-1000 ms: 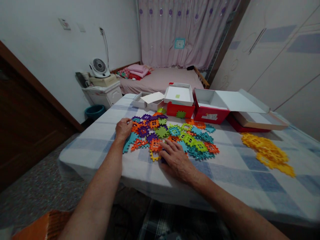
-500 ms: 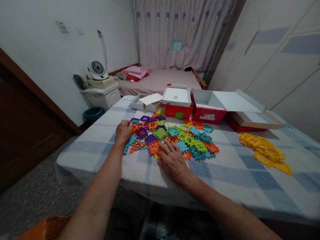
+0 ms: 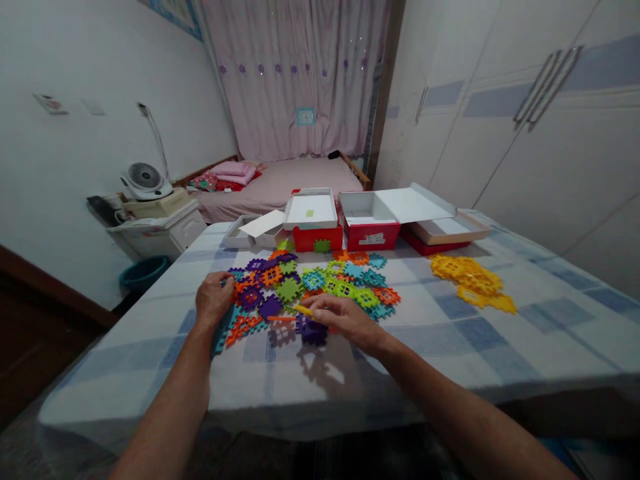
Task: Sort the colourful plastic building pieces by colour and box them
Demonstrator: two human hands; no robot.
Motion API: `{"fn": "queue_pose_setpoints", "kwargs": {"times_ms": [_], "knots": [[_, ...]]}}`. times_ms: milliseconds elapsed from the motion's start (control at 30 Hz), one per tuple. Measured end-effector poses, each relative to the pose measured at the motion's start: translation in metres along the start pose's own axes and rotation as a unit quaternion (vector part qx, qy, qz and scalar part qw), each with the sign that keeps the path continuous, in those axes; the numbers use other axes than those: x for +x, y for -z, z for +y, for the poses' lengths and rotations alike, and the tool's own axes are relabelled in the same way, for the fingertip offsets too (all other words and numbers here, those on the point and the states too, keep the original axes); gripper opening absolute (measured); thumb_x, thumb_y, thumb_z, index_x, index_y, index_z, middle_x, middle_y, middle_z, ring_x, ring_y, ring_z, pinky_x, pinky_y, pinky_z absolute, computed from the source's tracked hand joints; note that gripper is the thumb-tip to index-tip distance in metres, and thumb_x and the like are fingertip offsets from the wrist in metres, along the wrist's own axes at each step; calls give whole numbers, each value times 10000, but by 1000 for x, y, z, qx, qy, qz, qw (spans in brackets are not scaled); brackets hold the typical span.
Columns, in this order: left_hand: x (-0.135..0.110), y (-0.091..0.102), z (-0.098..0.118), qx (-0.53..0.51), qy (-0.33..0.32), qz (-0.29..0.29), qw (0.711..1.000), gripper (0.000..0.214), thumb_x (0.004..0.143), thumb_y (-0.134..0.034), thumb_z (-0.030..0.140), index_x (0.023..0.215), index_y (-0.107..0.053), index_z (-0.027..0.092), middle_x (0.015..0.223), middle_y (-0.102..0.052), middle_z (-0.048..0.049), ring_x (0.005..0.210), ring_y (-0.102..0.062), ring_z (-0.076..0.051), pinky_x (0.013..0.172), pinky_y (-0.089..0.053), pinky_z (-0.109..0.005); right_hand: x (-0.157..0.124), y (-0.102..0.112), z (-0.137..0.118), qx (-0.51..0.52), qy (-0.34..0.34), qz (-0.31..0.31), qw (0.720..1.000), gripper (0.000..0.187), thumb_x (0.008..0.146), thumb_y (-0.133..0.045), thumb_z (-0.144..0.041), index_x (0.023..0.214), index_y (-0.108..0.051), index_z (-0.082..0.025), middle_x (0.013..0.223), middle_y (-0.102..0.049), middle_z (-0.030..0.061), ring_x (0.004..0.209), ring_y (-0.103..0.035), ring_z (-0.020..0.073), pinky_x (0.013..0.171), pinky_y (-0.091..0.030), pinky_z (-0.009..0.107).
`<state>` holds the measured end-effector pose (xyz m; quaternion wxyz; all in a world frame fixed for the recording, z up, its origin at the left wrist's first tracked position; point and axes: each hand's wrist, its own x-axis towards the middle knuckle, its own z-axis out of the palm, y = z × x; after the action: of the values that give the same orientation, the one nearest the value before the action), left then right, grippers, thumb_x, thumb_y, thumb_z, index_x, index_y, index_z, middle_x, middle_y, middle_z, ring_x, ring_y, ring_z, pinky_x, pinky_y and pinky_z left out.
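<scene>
A spread of flat plastic interlocking tiles [image 3: 310, 283] in purple, orange, green and teal lies on the checked tablecloth. My right hand [image 3: 340, 317] is lifted just above the cloth, pinching several tiles: a yellow one [image 3: 303, 310], an orange one [image 3: 281, 319] and a purple one [image 3: 311, 329] hang from it. My left hand [image 3: 214, 299] rests curled on the left edge of the spread, fingers touching orange and teal tiles. A separate heap of yellow tiles [image 3: 470, 280] sits to the right.
Open red and white boxes [image 3: 367, 223] and loose lids stand at the table's far side. The table edge [image 3: 310, 417] is close to me. A bed [image 3: 280, 183], a fan on a white cabinet [image 3: 150, 200] and wardrobe doors [image 3: 525, 133] surround the table.
My right hand has risen off the table with several tiles pinched in it; before, it lay flat on the pile. The camera has swung right and up. The left hand stays put.
</scene>
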<state>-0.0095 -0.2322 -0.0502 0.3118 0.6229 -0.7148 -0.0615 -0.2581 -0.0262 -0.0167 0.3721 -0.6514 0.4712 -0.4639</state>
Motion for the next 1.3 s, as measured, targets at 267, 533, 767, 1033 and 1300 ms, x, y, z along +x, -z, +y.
{"fn": "queue_pose_setpoints", "kwargs": {"times_ms": [267,533,767,1033,1300], "knots": [[13,21,-17,29,32,-36,998,366,758,-450,419,970,-690,242,1150,-664,-51,882,-627,-248,889,-489,-401,-62,138,46,-398,27,264,878,166,862,-521,-312,800,-620,-194,1083,-655,120,1150,-535,258,1038,-371,461],[16,15,-78,19,209,-26,977,359,730,-459,454,976,-676,306,1113,-715,-8,973,-633,-280,798,-506,-380,-100,218,86,-649,-84,247,714,345,869,-492,-292,1153,-621,-145,1303,-558,167,1248,-435,327,1005,-361,483],[8,7,-75,88,135,-32,986,352,741,-439,446,924,-696,290,1190,-673,-37,1013,-628,-293,846,-503,-399,-90,236,114,-694,-72,146,701,329,921,-425,-293,1160,-640,-223,1364,-541,116,1302,-376,333,1029,-262,566],[7,6,-75,87,112,-20,990,332,738,-459,416,901,-706,265,1166,-676,-76,999,-627,-311,846,-505,-425,-113,296,131,-725,-81,134,671,343,928,-387,-277,1079,-683,-195,1273,-583,150,1239,-431,318,970,-329,482],[5,5,-72,75,101,-8,992,268,743,-485,426,846,-688,285,1085,-696,-31,992,-631,-294,839,-517,-422,-102,287,133,-692,-69,194,692,394,929,-372,-308,1151,-651,-140,1280,-582,170,1249,-451,320,996,-368,494]]}}
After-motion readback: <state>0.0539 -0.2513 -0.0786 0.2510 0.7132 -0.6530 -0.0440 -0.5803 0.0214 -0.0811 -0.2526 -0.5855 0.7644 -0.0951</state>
